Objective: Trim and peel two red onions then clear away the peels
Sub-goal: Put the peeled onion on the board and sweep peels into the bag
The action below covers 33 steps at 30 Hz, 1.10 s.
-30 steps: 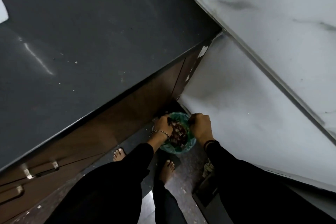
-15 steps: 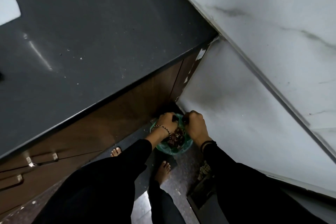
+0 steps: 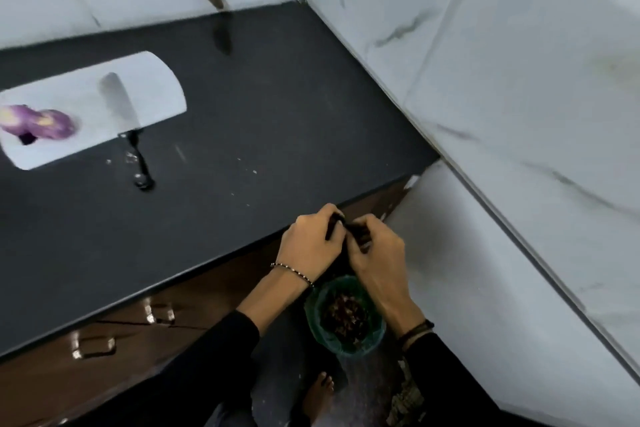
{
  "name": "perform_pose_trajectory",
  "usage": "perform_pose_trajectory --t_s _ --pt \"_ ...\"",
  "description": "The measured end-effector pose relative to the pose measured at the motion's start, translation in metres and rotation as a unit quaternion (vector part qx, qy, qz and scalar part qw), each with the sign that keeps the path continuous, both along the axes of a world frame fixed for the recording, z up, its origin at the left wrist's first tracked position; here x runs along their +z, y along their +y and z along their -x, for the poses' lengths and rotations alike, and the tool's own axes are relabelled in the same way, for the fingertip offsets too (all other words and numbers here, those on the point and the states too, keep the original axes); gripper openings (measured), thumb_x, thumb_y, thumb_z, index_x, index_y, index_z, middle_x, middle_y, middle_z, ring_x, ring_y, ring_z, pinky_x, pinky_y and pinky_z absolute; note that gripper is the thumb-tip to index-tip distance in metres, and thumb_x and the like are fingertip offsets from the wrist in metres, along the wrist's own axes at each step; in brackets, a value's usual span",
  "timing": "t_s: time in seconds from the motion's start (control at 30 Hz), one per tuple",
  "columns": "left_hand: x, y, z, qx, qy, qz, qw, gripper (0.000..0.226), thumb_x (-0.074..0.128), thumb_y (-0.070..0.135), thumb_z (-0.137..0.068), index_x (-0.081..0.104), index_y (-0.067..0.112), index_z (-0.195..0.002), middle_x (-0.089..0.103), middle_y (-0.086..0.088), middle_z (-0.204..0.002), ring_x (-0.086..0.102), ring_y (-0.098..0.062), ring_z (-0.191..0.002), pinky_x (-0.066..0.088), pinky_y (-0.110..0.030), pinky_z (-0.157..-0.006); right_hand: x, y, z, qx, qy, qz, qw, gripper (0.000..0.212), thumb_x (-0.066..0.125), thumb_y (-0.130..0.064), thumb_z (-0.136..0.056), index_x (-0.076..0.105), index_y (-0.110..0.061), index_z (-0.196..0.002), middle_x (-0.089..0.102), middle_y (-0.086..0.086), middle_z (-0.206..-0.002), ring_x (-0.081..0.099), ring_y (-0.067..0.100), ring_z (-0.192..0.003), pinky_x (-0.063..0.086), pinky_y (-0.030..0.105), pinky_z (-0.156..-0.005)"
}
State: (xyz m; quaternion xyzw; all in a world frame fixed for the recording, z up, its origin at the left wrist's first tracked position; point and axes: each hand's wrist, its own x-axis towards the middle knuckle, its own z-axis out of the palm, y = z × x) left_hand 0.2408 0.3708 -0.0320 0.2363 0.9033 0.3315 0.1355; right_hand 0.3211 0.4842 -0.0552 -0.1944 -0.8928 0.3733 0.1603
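At nine o'clock two peeled purple-red onions [image 3: 36, 123] lie on a white curved plastic cutting board [image 3: 152, 87], blurred, so I cannot tell whether they touch. A steel-bladed knife with a black handle [image 3: 133, 144] rests half on the board, half on the dark grey stone countertop [image 3: 277, 114], where a few pale flecks lie near the centre. At five o'clock the left hand [image 3: 308, 246] and right hand [image 3: 375, 258] meet above a round green-lined bin [image 3: 346, 347] on the floor, which holds brown papery onion peels [image 3: 344, 317]. Both hands look pinched shut on dark scraps, probably peel, though the fingers hide most of it. Such skins should be feather-light, brittle and prone to drifting, so pinching them in a bunch and releasing low over the bin seems safest. The bin's near rim is covered by the right forearm, and the board's left end runs out of view
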Motion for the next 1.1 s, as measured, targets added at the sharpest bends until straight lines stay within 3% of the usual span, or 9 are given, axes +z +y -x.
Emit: perform_pose_trajectory --t_s 0.07,0.17,0.27,0.33,0.43,0.53,0.7,0.97,1.1 --pt "0.017 -0.016 0.009 0.021 0.035 -0.004 0.999 0.016 0.051 0.032 -0.098 0.058 0.029 -0.111 0.055 0.011 -0.069 0.061 -0.016 -0.067 0.038 -0.027 -0.054 0.016 -0.011 0.016 0.007 0.032 0.008 0.999 0.008 0.072 -0.014 -0.09 0.065 -0.016 -0.094 0.064 -0.007 -0.087 0.057 0.004 -0.078 0.045 0.012 -0.069" --pt "0.033 -0.052 0.027 0.095 0.079 -0.003 0.992 0.018 0.049 0.033 -0.099 0.057 0.029 -0.115 0.061 0.006 -0.078 0.065 -0.023 -0.082 0.039 -0.03 -0.062 0.028 -0.043 0.048 0.061 0.056 -0.002 0.997 0.012 0.071 -0.012 -0.087 0.065 -0.013 -0.098 0.064 -0.002 -0.094 0.059 0.009 -0.084 0.047 0.019 -0.074" --pt "0.038 -0.088 0.047 0.184 0.081 -0.016 0.979 0.019 0.049 0.032 -0.098 0.057 0.029 -0.115 0.066 0.0 -0.084 0.064 -0.026 -0.087 0.04 -0.032 -0.067 0.03 -0.086 0.075 0.188 0.028 -0.009 0.982 0.032 0.059 -0.013 -0.091 0.062 -0.012 -0.122 0.064 0.002 -0.12 0.06 0.018 -0.113 0.049 0.031 -0.095" --pt "0.037 -0.11 0.06 0.219 0.077 -0.005 0.973 0.02 0.049 0.032 -0.097 0.057 0.03 -0.115 0.062 0.002 -0.078 0.064 -0.027 -0.087 0.043 -0.034 -0.069 0.025 -0.115 0.087 0.298 -0.022 -0.036 0.954 0.052 0.044 -0.02 -0.096 0.045 -0.011 -0.147 0.048 0.006 -0.15 0.038 0.02 -0.144 0.03 0.037 -0.12" --pt "0.032 -0.14 0.077 0.25 0.07 0.011 0.966 0.021 0.05 0.03 -0.095 0.056 0.031 -0.116 0.059 0.003 -0.074 0.064 -0.027 -0.083 0.044 -0.033 -0.066 0.01 -0.148 0.101 0.391 -0.073 -0.187 0.898 0.064 0.021 -0.039 -0.1 0.026 -0.011 -0.158 0.023 0.008 -0.165 0.005 0.022 -0.155 0.002 0.043 -0.127" --pt "0.029 -0.157 0.094 0.271 0.058 0.009 0.961 0.021 0.051 0.031 -0.095 0.058 0.031 -0.114 0.061 0.002 -0.074 0.065 -0.027 -0.083 0.044 -0.033 -0.066 -0.003 -0.158 0.119 0.36 -0.078 -0.268 0.89 0.065 0.013 -0.043 -0.103 0.012 -0.012 -0.161 0.009 0.005 -0.168 -0.007 0.018 -0.155 -0.001 0.042 -0.126" --pt "0.029 -0.164 0.115 0.274 0.036 0.011 0.961 0.021 0.051 0.032 -0.094 0.059 0.032 -0.113 0.065 0.0 -0.08 0.064 -0.027 -0.087 0.045 -0.033 -0.069 -0.002 -0.166 0.156 0.286 -0.114 -0.284 0.908 0.075 0.002 -0.044 -0.096 0.007 -0.005 -0.16 0.002 0.013 -0.168 -0.006 0.022 -0.155 0.001 0.044 -0.126" --pt "0.026 -0.155 0.124 0.223 0.027 0.036 0.974 0.021 0.051 0.032 -0.094 0.059 0.032 -0.113 0.065 0.0 -0.08 0.064 -0.029 -0.088 0.048 -0.036 -0.073 0.001 -0.169 0.153 0.067 -0.171 -0.205 0.961 0.082 0.005 -0.051 -0.098 0.017 0.009 -0.154 0.01 0.027 -0.163 0.006 0.035 -0.154 0.008 0.045 -0.126" --pt "0.022 -0.141 0.114 0.185 0.016 0.044 0.982 0.021 0.049 0.033 -0.094 0.058 0.031 -0.114 0.065 0.0 -0.081 0.064 -0.03 -0.087 0.045 -0.036 -0.072 -0.005 -0.141 0.098 -0.005 -0.201 -0.218 0.955 0.087 0.009 -0.059 -0.101 0.014 0.009 -0.155 0.007 0.028 -0.163 0.005 0.036 -0.154 0.007 0.047 -0.126"
